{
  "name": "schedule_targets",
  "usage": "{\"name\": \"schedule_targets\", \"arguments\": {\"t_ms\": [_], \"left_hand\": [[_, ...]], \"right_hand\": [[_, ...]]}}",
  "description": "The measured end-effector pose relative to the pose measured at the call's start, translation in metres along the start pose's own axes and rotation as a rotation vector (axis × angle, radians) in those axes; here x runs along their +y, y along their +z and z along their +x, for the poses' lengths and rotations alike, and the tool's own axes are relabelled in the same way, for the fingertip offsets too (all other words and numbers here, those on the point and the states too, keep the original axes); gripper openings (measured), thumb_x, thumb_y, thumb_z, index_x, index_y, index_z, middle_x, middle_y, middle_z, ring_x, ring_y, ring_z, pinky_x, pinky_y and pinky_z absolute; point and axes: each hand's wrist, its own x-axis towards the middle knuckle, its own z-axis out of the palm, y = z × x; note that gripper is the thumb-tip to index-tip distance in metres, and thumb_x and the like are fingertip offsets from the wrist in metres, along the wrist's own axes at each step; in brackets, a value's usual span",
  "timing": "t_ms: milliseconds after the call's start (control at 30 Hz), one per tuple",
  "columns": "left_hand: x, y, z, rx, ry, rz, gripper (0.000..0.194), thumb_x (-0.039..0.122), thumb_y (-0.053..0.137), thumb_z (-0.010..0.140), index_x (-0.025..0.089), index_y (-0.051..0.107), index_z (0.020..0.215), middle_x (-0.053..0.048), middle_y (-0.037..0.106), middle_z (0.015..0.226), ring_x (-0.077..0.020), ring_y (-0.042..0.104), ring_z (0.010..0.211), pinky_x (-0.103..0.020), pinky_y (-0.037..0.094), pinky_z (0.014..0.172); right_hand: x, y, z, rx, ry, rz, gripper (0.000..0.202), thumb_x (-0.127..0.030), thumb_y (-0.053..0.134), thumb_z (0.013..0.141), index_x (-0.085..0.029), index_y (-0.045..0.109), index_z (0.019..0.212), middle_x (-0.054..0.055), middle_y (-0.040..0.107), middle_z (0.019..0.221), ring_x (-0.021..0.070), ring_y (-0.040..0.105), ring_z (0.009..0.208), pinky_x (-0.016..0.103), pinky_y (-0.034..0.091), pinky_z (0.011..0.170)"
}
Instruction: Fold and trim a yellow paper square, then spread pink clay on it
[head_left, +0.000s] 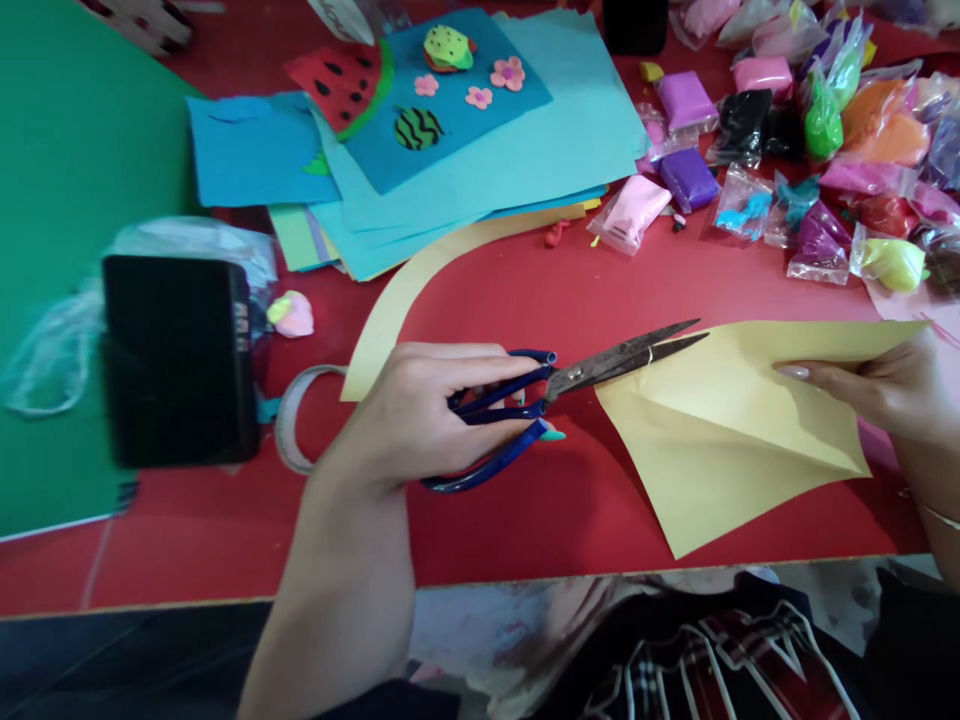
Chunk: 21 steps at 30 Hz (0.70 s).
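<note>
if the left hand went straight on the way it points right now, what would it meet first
Most likely the pale yellow paper sheet: the blue-handled metal scissors in the left hand overlap its edge in the picture, though exact depth is unclear.

The yellow sheet (720, 420) is hiding most fingers of the right hand (892, 385), while the left hand (420, 410) is covering part of the handles of the scissors (576, 373). A green board (75, 150) is running past the left edge, bagged packets (892, 140) past the right. Lettering on the black box (176, 360) is blurring beyond reading.
</note>
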Motion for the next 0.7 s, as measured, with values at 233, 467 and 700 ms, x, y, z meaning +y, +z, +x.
{"name": "schedule_targets", "arguments": {"t_ms": [233,467,700], "left_hand": [[-0.0024,0.0003,-0.0030,-0.020,0.004,-0.015,0.039,0.051,0.059,0.087,0.016,0.074,0.091,-0.006,0.072,0.069,-0.0151,0.067,0.056,-0.022,0.050,0.048],[-0.0005,0.0008,-0.0002,0.026,0.070,0.083,0.052,0.058,0.049,0.091,0.012,0.073,0.087,-0.009,0.072,0.068,-0.0144,0.069,0.057,-0.020,0.052,0.051],[-0.0011,0.0000,-0.0026,0.020,0.043,0.059,0.044,0.052,0.055,0.089,0.012,0.073,0.087,-0.007,0.072,0.069,-0.0142,0.068,0.056,-0.020,0.053,0.051]], "right_hand": [[0.0000,-0.0003,-0.0011,0.003,0.005,-0.005,0.019,-0.015,0.077,0.073,-0.026,0.077,0.089,-0.001,0.077,0.090,0.0207,0.074,0.079,0.028,0.063,0.063],[0.0021,-0.0005,-0.0008,0.006,-0.043,-0.013,0.018,-0.015,0.078,0.073,-0.027,0.076,0.087,-0.003,0.077,0.085,0.0176,0.073,0.072,0.024,0.061,0.056],[0.0021,-0.0001,-0.0007,0.012,-0.051,-0.021,0.020,-0.017,0.078,0.073,-0.029,0.076,0.089,-0.003,0.077,0.086,0.0180,0.073,0.072,0.024,0.062,0.057]]}}
